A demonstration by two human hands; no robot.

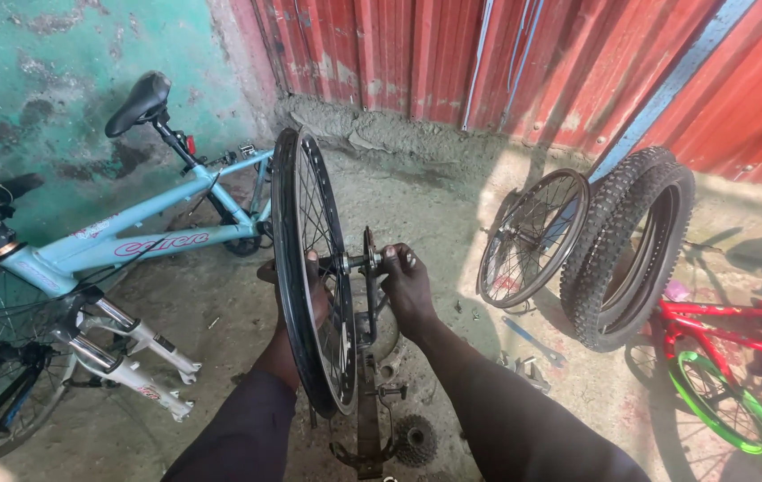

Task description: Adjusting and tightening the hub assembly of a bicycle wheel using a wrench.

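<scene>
**Bare wheel held upright at its axle**

At far left we see a light-blue bicycle frame (131, 236), glossy tube metal, against a flaking teal wall (33, 107), its front wheel cut off by the frame edge. Our left hand (296, 290) sits behind the black spoked wheel (309, 268), mostly hidden by rim and spokes; we cannot tell how closed it is. Our right hand (406, 284) pinches the axle end (365, 261), fingers curled shut around it. Below stands a rusty upright stand (367, 402) with a toothed cog cluster (415, 439) beside it. Further right, a second bare wheel (532, 236) and two knobbly tyres (631, 245) lean on corrugated red sheeting (506, 62); a red frame with green rim (724, 406) is partly cut off.
</scene>
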